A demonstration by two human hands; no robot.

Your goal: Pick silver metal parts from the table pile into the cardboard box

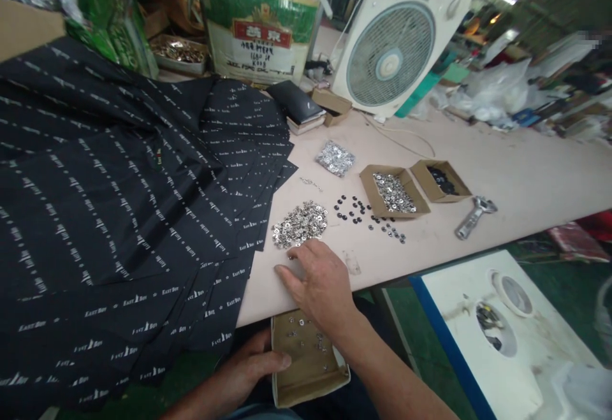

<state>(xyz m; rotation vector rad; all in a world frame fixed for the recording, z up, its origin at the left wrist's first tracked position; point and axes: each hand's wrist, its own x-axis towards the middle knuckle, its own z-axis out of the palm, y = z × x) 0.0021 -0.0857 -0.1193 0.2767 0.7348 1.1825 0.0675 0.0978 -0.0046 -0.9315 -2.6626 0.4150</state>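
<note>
My left hand (255, 364) grips the left side of a shallow cardboard box (299, 382), its thumb over the rim. A few small metal pieces lie in that box, below the table's front edge. Above the table's edge, my right hand (318, 280) reaches to the near side of a pile of silver metal snaps (301, 222). Its thumb and index finger are apart, and nothing shows between them. Black snap pieces (354, 210) lie scattered right of the pile. Beyond them stand a box of silver snaps (394, 192) and a box of black pieces (440, 181).
Black printed fabric (143, 184) covers the table's left side. A bag of snaps (335, 158), a dark notebook (297, 102) and a white fan (389, 57) stand or lie behind. A metal tool (475, 217) lies right. A white machine top (507, 331) is at lower right.
</note>
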